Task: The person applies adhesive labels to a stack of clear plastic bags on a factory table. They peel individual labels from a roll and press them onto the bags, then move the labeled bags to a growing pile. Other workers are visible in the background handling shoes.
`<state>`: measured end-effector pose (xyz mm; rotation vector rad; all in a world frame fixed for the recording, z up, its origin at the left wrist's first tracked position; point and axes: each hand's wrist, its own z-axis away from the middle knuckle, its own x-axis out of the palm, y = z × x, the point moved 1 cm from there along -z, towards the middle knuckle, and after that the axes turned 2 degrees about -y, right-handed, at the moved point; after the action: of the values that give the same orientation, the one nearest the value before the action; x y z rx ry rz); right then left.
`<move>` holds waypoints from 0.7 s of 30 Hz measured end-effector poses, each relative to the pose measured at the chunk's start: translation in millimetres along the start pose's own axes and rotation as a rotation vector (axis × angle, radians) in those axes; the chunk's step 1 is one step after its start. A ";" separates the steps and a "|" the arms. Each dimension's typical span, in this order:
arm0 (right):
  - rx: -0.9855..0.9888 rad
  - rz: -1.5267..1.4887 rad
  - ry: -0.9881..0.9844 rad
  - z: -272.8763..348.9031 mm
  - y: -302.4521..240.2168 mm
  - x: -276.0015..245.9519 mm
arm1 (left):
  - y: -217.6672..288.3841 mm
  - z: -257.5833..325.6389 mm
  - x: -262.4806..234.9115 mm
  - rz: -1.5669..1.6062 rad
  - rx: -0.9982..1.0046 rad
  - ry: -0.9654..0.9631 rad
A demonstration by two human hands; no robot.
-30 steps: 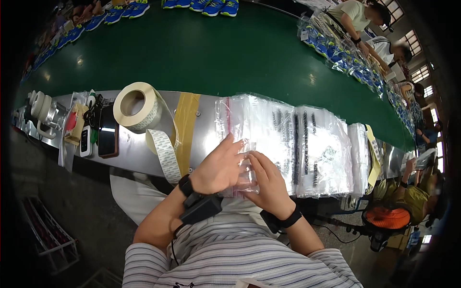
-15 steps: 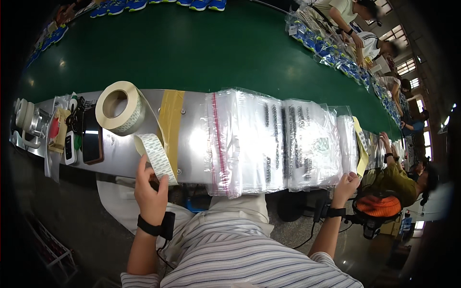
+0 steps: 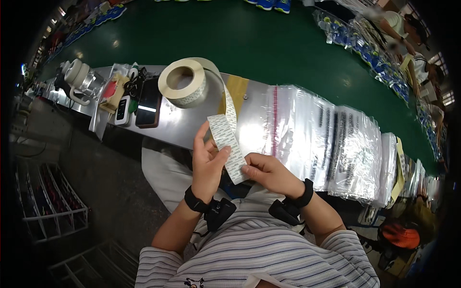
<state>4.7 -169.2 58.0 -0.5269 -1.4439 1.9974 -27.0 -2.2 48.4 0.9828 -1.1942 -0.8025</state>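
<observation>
A strip of printed white stickers (image 3: 223, 133) runs from a large sticker roll (image 3: 196, 91) and folds down toward me over the table's near edge. My left hand (image 3: 207, 161) grips the strip along its side, with the thumb on its face and the fingers behind. At the strip's lower end, my right hand (image 3: 271, 174) pinches the corner between thumb and fingers. Right of the hands lies an overlapping row of clear plastic bags (image 3: 307, 137), some with dark print and one with a red line near its edge.
A phone (image 3: 147, 108), a small white device (image 3: 123, 109), a black cable and a clear bottle (image 3: 89, 84) sit left of the roll. Brown tape (image 3: 237, 89) crosses the metal table. Beyond is a green belt (image 3: 221, 38) with blue shoes. Several people stand at the right.
My right hand has left the bags' far right end and come to the strip's lower end. My left hand still holds the strip. The view has shifted, showing more of the left side.
</observation>
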 end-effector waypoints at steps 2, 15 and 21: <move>-0.074 -0.085 0.007 1.1 -2.2 -1.0 | 1.9 -3.8 -4.3 -0.116 0.022 -0.009; -0.370 0.405 0.355 3.2 -10.4 -12.5 | 15.7 7.8 17.2 -1.160 0.597 -0.089; -0.536 0.481 0.373 -8.3 -23.0 -10.0 | 12.1 1.8 16.7 -0.427 0.122 -0.131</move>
<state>23.0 -165.1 76.7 -1.5128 -1.7109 1.6844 -25.5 -13.1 66.0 1.3278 -1.1700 -1.1537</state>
